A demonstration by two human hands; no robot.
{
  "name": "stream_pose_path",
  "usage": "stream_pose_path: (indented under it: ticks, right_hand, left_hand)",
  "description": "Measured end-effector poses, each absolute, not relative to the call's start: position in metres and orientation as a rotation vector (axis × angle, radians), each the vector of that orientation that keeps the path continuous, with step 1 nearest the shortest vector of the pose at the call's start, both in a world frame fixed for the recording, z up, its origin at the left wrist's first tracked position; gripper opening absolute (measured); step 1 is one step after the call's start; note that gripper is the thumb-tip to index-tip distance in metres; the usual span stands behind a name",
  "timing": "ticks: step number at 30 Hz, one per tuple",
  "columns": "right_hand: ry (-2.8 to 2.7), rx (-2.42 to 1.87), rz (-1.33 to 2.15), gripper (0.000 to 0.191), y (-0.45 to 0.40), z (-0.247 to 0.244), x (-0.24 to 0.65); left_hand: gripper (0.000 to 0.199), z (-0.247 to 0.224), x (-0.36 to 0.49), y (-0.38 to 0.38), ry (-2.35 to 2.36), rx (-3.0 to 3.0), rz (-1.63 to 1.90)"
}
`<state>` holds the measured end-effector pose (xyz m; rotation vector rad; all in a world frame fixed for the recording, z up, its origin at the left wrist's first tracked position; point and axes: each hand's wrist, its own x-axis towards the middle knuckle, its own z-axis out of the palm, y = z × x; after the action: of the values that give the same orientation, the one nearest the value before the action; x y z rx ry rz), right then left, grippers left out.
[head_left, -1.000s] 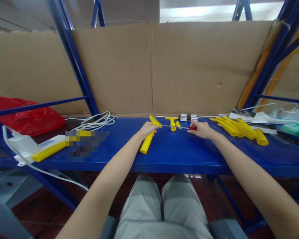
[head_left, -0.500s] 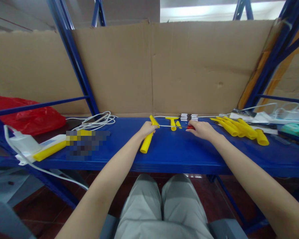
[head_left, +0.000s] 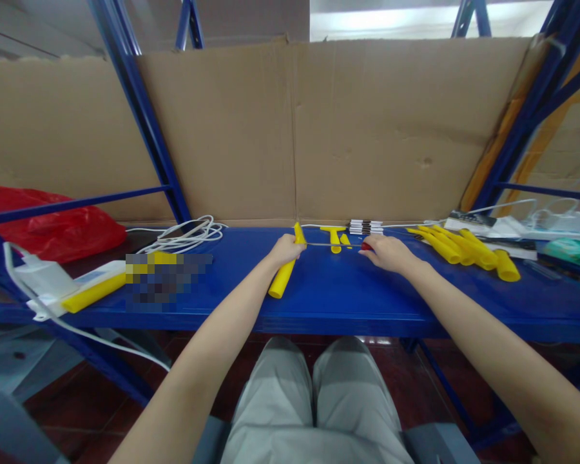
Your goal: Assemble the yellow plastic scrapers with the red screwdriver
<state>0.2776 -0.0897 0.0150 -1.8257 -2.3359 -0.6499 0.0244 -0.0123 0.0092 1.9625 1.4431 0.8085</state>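
Note:
My left hand (head_left: 286,249) is closed around a yellow handle (head_left: 282,278), which slants with its lower end toward the table's front edge. My right hand (head_left: 385,252) grips the red handle (head_left: 366,246) of a screwdriver. Its thin metal shaft (head_left: 336,245) runs left to the upper part of the yellow piece, where my left fingers hide part of the contact. Just behind the shaft lies a yellow T-shaped piece (head_left: 335,240), with a small yellow part (head_left: 345,241) beside it.
Several yellow handles (head_left: 478,250) lie on the blue table (head_left: 348,290) at the right. Small white-and-black pieces (head_left: 366,227) are stacked at the back. Coiled white cable (head_left: 188,235), a power strip (head_left: 53,303) and a red bag (head_left: 48,225) are on the left.
The yellow handle has turned slightly in my left hand, its top now more upright. The red screwdriver handle shows a little less under my right fingers.

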Motion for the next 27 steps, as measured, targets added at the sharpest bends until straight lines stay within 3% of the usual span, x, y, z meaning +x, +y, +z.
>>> stream_pose_path:
  ticks: [14, 27]
  right_hand:
    - [-2.304, -1.898, -0.622, 0.037, -0.0913, 0.0124, 0.2711]
    - [-2.295, -1.898, -0.64, 0.028, -0.0901, 0.0102, 0.275]
  left_hand:
    - [0.023, 0.0079, 0.0217, -0.0083, 1.498, 2.024, 0.78]
    - [0.022, 0.007, 0.0215, -0.007, 1.522, 2.007, 0.768]
